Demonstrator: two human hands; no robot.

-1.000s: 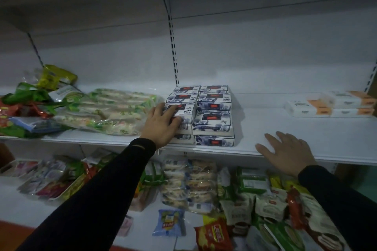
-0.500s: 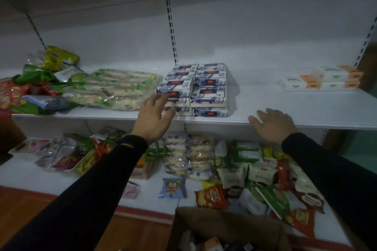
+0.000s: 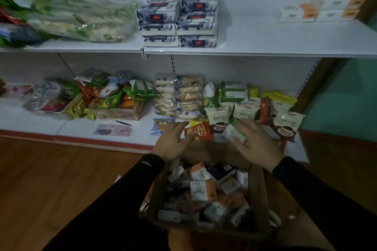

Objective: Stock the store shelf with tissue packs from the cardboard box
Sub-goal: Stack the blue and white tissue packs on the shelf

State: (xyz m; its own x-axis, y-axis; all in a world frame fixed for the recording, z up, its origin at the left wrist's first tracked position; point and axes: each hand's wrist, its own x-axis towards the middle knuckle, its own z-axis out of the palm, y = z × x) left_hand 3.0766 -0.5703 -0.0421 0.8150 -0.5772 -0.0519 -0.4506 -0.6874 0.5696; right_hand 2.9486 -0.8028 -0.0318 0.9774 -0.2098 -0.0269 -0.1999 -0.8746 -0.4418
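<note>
Both hands, left (image 3: 173, 141) and right (image 3: 256, 144), open and empty over the box (image 3: 259, 199), ready for more packs (image 3: 203, 190). Blue stack (image 3: 178, 17) squared at the shelf (image 3: 265, 50) front edge, leaving room beside.

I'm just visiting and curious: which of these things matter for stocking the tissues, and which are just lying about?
Part of the job:
cardboard box
loose tissue packs inside it
stacked blue tissue packs
upper shelf
left hand
right hand

Lying about:
snack bags
green-wrapped bundle
orange-and-white packs

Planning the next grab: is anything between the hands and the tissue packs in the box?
Nothing visible. The left hand and right hand hover empty above the open cardboard box; the tissue packs lie uncovered inside.
</note>
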